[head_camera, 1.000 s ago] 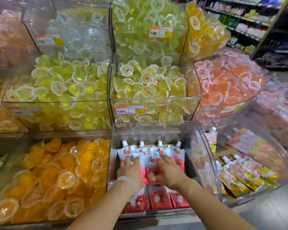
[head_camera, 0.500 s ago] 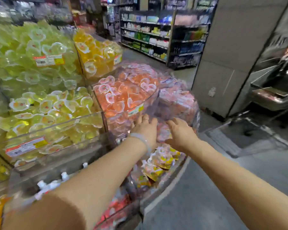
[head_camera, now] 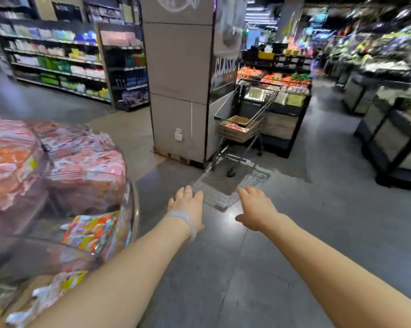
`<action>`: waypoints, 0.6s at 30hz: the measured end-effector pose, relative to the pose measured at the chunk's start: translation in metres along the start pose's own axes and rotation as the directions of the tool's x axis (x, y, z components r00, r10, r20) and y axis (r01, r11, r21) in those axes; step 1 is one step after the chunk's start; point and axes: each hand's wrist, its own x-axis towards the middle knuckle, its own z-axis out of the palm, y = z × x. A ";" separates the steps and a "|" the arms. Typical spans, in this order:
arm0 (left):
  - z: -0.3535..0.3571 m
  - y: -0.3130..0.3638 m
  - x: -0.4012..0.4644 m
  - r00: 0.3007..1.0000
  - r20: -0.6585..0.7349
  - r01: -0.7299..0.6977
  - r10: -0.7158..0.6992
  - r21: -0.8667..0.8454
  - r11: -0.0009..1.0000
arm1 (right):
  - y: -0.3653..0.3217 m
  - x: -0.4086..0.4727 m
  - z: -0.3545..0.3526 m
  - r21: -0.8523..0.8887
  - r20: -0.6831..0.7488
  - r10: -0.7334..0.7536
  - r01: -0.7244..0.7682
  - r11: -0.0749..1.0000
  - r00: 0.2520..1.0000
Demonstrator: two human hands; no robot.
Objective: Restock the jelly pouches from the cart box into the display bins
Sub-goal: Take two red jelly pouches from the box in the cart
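A metal shopping cart [head_camera: 244,119] stands across the aisle beside a grey pillar, with a cardboard box [head_camera: 237,126] of red pouches in its basket. Clear display bins [head_camera: 65,176] with pink and orange jelly packs curve along my left. Colourful pouches [head_camera: 91,230] lie in the lower bin. My left hand [head_camera: 188,207], a pale band on its wrist, stretches forward over the floor with relaxed fingers and holds nothing. My right hand [head_camera: 255,209] reaches forward beside it, fingers spread, also holding nothing. Both hands are far from the cart.
A grey pillar [head_camera: 178,79] rises ahead with a wall socket low on it. Stocked shelves [head_camera: 57,62] run at the back left. Dark produce stands [head_camera: 389,129] line the right. A metal floor grate [head_camera: 225,185] lies between my hands and the cart.
My view has swung right, from the bin of red-and-white pouches to the aisle and cart. Both hands have left the pouches and now reach forward over the floor, holding nothing.
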 end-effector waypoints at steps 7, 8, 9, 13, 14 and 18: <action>-0.011 0.053 0.123 0.997 0.005 -0.079 0.079 0.022 0.997 | 0.070 0.085 -0.003 0.056 0.023 0.073 -0.074 0.996 0.997; -0.013 0.058 0.144 0.996 0.003 -0.089 0.089 0.023 0.996 | 0.078 0.105 -0.006 0.060 0.017 0.073 -0.074 0.995 0.997; -0.015 0.062 0.168 0.995 0.001 -0.096 0.096 0.026 0.995 | 0.086 0.127 -0.010 0.065 0.005 0.072 -0.072 0.995 0.997; -0.028 0.068 0.270 0.994 -0.021 -0.104 0.104 0.031 0.994 | 0.114 0.226 -0.023 0.058 -0.042 0.050 -0.048 0.997 0.998; -0.035 0.068 0.297 0.994 -0.016 -0.109 0.109 0.032 0.994 | 0.120 0.252 -0.027 0.054 -0.029 0.051 -0.050 0.997 0.998; -0.079 0.067 0.406 0.992 -0.043 -0.114 0.115 0.027 0.993 | 0.149 0.358 -0.052 0.052 -0.041 0.077 -0.075 0.996 0.996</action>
